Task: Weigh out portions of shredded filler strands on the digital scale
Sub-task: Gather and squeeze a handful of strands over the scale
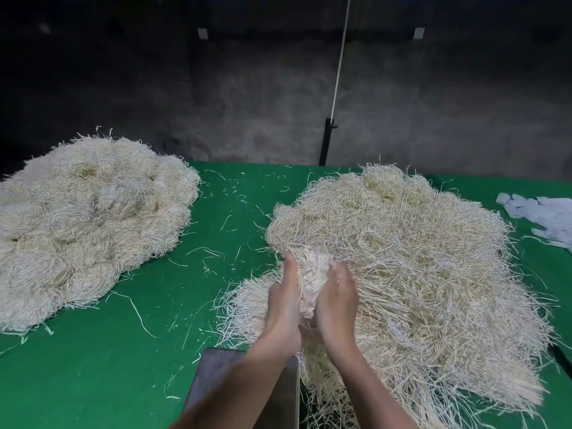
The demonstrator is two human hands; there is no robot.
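Fingers [290, 267] of both hands were curled inward, cupping a bundle of pale strands [312, 275] between my palms. I had my left hand [283, 308] pressing it from one side and my right hand [335, 305] from the other, wrists close together. The bundle sat at the near left edge of the large loose pile [427, 258], touching its strands. Just under my forearms lay the scale's metal platform [229, 385], its display out of view. I saw a second pile [93, 218] well apart on the left of the green table cover [139, 360], and some white paper slips [548, 215] at the far right edge.
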